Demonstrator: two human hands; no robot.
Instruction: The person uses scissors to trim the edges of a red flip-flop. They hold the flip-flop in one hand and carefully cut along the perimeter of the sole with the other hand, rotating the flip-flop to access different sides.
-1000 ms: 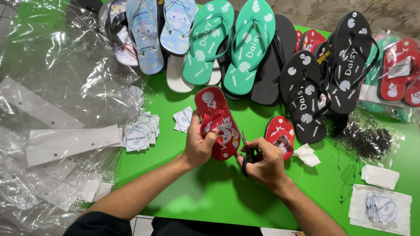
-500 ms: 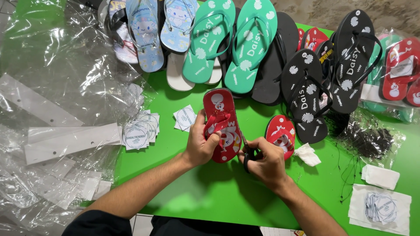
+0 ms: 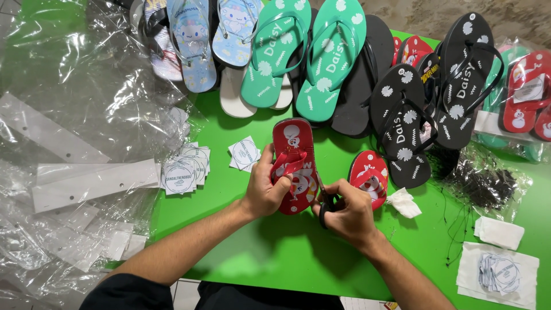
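**Red flip-flop in hand on a crowded green table**

Bright green table here, absolutely packed with stuff. Along the far edge there's a row of flip-flops: a light blue cartoon pair, a teal pair and a black pair with white flowers. The whole left side is buried under clear plastic bags, and just beside them sits a little pile of round white tags.

The left hand is wrapped around a red flip-flop with a cartoon print, fingers closed on its edge near the strap, holding it just over the table in the middle. The right hand is right next to it, fingers curled tight around a small black tool at the sandal's heel end, can't tell exactly what it is. The matching second red flip-flop lies just to the right, with a crumpled white scrap beside it. A tangle of black strings sits farther right.
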